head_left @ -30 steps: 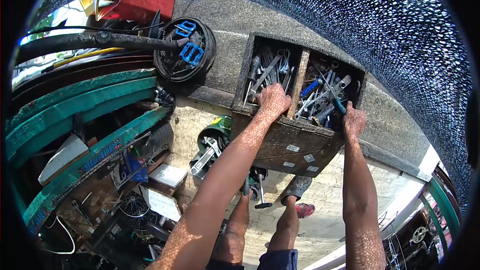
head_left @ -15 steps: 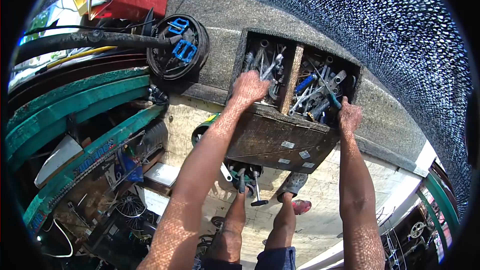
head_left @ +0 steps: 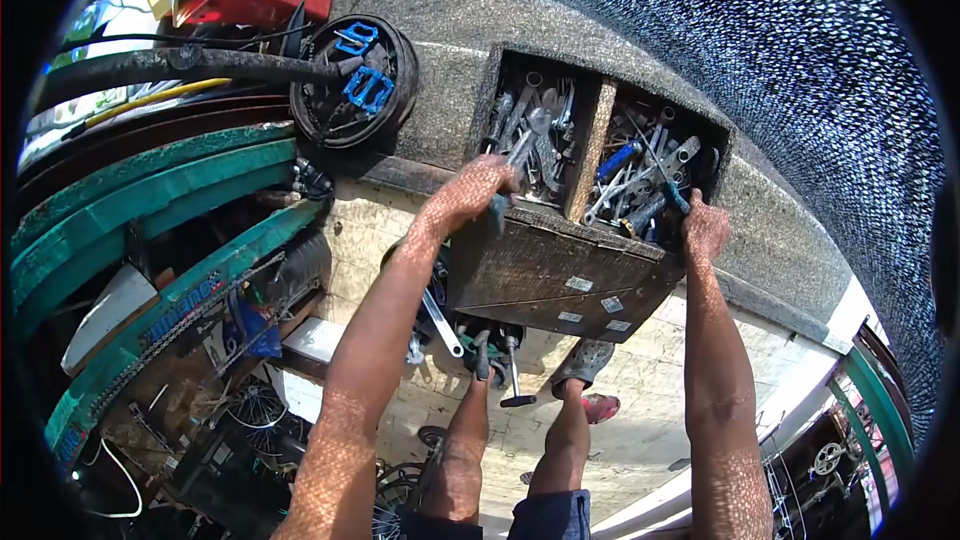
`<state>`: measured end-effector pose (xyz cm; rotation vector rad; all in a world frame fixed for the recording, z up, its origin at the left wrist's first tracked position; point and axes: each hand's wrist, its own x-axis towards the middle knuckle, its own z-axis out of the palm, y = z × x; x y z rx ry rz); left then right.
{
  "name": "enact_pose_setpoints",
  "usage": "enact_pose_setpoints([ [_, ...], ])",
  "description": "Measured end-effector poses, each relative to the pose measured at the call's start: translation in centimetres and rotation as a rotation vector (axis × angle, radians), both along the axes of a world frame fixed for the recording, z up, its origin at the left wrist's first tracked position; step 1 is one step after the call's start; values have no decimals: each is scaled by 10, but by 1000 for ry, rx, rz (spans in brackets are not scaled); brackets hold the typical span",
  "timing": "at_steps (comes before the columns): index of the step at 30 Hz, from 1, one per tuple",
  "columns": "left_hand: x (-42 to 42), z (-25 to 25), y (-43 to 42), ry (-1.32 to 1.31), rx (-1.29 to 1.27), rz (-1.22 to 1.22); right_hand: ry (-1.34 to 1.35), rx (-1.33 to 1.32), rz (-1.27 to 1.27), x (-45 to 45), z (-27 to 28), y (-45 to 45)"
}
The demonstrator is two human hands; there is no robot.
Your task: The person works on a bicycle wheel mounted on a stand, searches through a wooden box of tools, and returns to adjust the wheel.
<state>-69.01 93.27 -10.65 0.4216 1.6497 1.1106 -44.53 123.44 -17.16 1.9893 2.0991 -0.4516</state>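
Wooden box (head_left: 530, 270), split by an upright divider (head_left: 595, 145), seen at the near edge of the rough grey tabletop (head_left: 450, 90); front panel faces the wearer. Loose metal tools heaped in both compartments.

Left hand (head_left: 484, 183) at the box's near left corner: fingers curled around a dark item (head_left: 497, 214), blurred, its kind not to be told. Right hand (head_left: 706, 230) at the box's near right corner: fingers bent against the side wall, beside a teal handle (head_left: 676, 197); whether the wall is pinched cannot be told, thumb obscured.

Blue-handled tool (head_left: 618, 160) noted in the box's right compartment. Left of the box, a round black holder (head_left: 405, 105) with blue pedals (head_left: 368, 90). Below the box's front panel, a long wrench (head_left: 443, 323).

Handling, as judged: box stiff and heavy when loaded, best taken low by both side walls, kept level so that the heap is not shifted. Tools rigid, hard to break, perhaps slippery with grease; best drawn out singly by the handle or mid-shank, snagging among neighbours to be expected.
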Motion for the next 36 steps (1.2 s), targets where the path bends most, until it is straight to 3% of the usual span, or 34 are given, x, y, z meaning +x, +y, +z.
enact_pose_setpoints([
  [3, 20, 6, 43, -192, -153, 63, 1, -2, 3, -1, 2, -2],
  [7, 27, -38, 78, 597, -104, -202, 10, -1, -5, -3, 5, -3],
  [10, -8, -1, 83, 514, -271, -263, 17, -14, -21, -4, 9, -2],
  [15, -35, -22, 53, 658, -558, -576, 3, 12, -3, -6, 11, -3],
  [20, 19, -14, 47, 855, -611, -721, -27, -5, -1, -5, 9, -1],
  [26, 19, -8, 70, 618, -731, -500, -6, 8, -11, -8, 13, -3],
  [30, 10, -22, 83, 633, -683, -38, -4, 9, 7, -4, 10, -3],
  [36, 30, -25, 123, 619, -925, -125, -8, 8, 27, 2, -1, 2],
])
